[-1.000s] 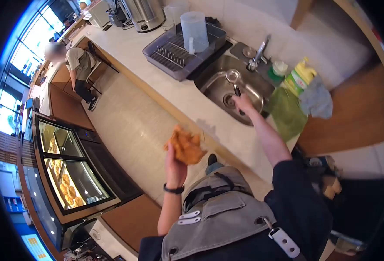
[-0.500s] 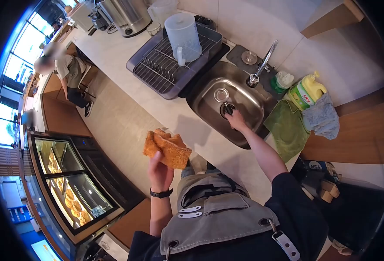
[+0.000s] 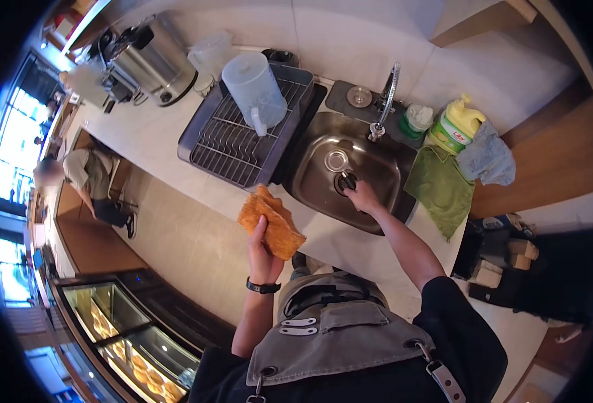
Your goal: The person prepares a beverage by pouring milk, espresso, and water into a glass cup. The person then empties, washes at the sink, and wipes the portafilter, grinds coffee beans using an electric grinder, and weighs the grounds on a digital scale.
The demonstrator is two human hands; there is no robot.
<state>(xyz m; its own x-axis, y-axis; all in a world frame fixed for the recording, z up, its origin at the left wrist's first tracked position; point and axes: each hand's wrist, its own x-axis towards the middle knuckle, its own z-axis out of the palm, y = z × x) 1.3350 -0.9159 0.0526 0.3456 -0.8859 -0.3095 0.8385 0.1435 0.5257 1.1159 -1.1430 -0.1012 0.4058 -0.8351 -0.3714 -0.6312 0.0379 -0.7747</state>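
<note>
My left hand (image 3: 264,254) is closed on a folded orange towel (image 3: 271,225), held up in front of the counter edge with the thumb across it. My right hand (image 3: 363,197) reaches down into the steel sink (image 3: 310,191), its fingers wrapped round the black handle (image 3: 348,182) of a tool with a dark rounded end. Just beyond that lies a round metal ring (image 3: 336,160); whether it belongs to the tool or is the drain, I cannot tell. The chrome faucet (image 3: 377,129) stands behind the sink.
Left of the sink, a dish rack (image 3: 205,151) carries a frosted pitcher (image 3: 252,91). To the right are a yellow soap bottle (image 3: 459,124), a green cloth (image 3: 437,188) and a blue cloth (image 3: 488,158). A person (image 3: 91,178) bends over at far left, beyond a pastry case (image 3: 128,336).
My view has turned, so the counter and room appear shifted. The orange towel has come nearer the sink and dish rack. My right hand keeps hold of the black handle in the sink.
</note>
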